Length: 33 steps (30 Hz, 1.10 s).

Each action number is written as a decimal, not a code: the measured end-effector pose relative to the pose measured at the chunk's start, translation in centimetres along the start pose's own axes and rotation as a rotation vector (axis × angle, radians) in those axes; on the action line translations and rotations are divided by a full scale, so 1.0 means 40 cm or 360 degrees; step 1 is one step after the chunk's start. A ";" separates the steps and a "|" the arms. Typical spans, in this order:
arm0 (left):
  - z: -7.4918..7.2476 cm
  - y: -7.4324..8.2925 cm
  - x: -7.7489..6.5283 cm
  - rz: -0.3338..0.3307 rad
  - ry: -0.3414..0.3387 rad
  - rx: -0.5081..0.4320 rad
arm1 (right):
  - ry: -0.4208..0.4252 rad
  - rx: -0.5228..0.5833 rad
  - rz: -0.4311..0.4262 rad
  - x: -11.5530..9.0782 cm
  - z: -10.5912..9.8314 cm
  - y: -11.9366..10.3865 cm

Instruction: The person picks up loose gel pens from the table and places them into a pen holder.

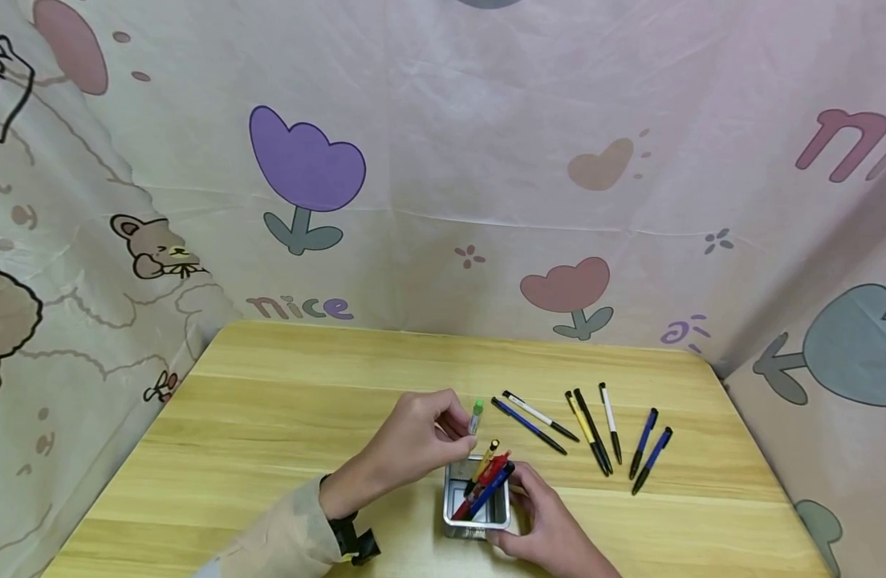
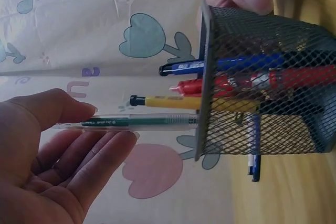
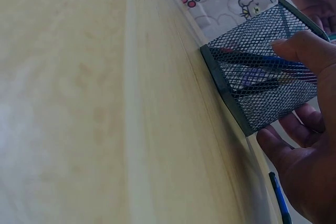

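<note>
Between thumb and fingertips, my left hand (image 1: 414, 433) pinches a clear pen with a green label (image 2: 113, 121). One end of that pen reaches the rim of a dark mesh pen holder (image 2: 206, 30) in the left wrist view. My right hand (image 1: 551, 522) grips the holder, its thumb on one side and its fingers on another, as the right wrist view shows. Inside the holder lean a yellow pen (image 2: 173, 102), a red pen (image 2: 191, 86) and a blue pen (image 2: 181, 68), their upper ends sticking out over the rim.
Right of the holder, several pens lie loose on the wooden table (image 1: 270, 385): a white pen (image 1: 540, 415), a blue pen (image 1: 530, 425), a yellow pen (image 1: 586, 425) and others. A printed cloth (image 1: 443, 160) hangs behind and beside the table.
</note>
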<state>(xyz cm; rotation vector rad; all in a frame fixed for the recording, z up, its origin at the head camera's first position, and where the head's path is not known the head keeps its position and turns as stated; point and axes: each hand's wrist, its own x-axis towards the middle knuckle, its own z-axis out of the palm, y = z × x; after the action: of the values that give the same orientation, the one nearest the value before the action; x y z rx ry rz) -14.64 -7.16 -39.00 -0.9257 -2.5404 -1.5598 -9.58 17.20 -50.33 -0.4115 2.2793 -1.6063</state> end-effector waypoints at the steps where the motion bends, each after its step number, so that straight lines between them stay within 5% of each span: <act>1: 0.002 -0.001 -0.001 -0.0001 -0.0008 -0.0001 | 0.0001 0.0001 -0.0001 0.000 0.000 0.000; 11: 0.039 -0.018 -0.018 -0.0030 -0.0033 0.0094 | 0.0008 0.0015 -0.0003 0.001 0.001 -0.002; 26: 0.086 -0.030 -0.049 0.0038 0.0020 0.0828 | -0.0002 -0.0028 0.0032 -0.006 -0.001 -0.004; 33: 0.094 -0.037 -0.057 0.0098 0.0023 0.0988 | -0.0001 -0.0033 0.0045 -0.006 -0.001 -0.002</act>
<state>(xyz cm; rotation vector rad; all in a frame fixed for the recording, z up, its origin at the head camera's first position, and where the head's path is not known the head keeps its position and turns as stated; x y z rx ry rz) -12.44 -5.65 -42.80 -0.8770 -2.6807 -0.6679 -9.38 17.31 -50.21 -0.3827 2.2929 -1.5698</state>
